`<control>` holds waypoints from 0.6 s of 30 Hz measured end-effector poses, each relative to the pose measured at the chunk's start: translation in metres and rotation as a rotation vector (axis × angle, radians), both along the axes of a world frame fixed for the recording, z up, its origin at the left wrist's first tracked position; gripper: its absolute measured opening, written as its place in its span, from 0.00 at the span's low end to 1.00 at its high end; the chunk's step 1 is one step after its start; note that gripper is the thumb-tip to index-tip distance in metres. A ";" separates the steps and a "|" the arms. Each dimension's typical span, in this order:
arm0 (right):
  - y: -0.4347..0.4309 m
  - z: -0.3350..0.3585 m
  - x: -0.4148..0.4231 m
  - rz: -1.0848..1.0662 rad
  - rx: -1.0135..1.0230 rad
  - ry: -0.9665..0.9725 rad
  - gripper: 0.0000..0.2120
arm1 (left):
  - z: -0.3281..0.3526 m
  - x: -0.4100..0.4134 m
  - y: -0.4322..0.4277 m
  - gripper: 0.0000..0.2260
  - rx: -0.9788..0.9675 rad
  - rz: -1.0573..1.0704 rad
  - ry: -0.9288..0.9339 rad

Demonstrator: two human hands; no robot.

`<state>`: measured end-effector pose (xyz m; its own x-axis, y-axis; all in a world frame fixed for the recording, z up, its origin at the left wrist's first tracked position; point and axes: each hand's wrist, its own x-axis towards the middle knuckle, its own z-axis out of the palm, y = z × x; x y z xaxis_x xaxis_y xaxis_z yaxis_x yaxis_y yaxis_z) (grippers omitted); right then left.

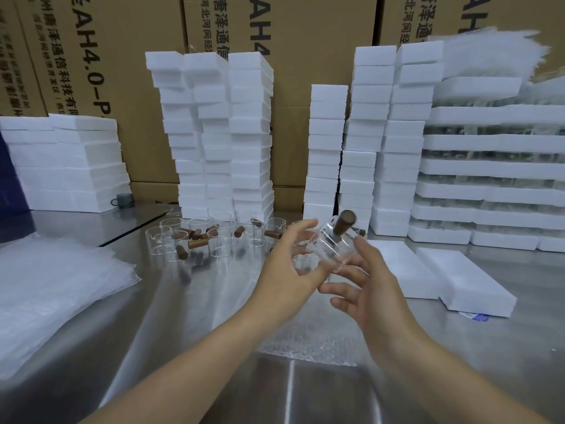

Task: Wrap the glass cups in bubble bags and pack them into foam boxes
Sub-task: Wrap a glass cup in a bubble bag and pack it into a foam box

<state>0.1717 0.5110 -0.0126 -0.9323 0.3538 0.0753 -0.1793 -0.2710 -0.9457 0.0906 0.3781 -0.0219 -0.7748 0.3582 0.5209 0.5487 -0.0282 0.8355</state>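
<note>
Both hands are holding one glass cup (331,244) above the worktop (189,316): the right hand (363,289) is gripping its base, the left hand (293,264) is cradling it with spread fingers.

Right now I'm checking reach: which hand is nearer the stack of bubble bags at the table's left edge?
Left. The left hand is mid-table, to the right of the bubble bags; the right hand is farther right, beyond it, at the glass cup.
</note>
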 end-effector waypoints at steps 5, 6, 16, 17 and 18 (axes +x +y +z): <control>-0.004 0.002 0.001 0.085 -0.186 -0.088 0.29 | 0.002 0.003 -0.003 0.30 -0.070 0.009 0.063; -0.005 0.003 0.001 0.095 -0.212 -0.102 0.30 | 0.003 0.005 -0.003 0.30 -0.083 0.001 0.072; -0.005 -0.003 -0.002 0.168 -0.253 -0.192 0.38 | 0.008 0.005 -0.008 0.37 -0.208 -0.040 0.131; -0.005 -0.004 -0.003 0.186 -0.239 -0.198 0.39 | 0.007 0.005 -0.009 0.36 -0.203 -0.032 0.133; -0.004 -0.004 -0.004 0.203 -0.223 -0.201 0.39 | 0.006 0.004 -0.009 0.36 -0.190 -0.027 0.132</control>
<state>0.1681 0.5069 -0.0169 -0.9736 0.1467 -0.1751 0.0834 -0.4853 -0.8704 0.0950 0.3695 -0.0155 -0.6931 0.4790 0.5386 0.6552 0.1070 0.7479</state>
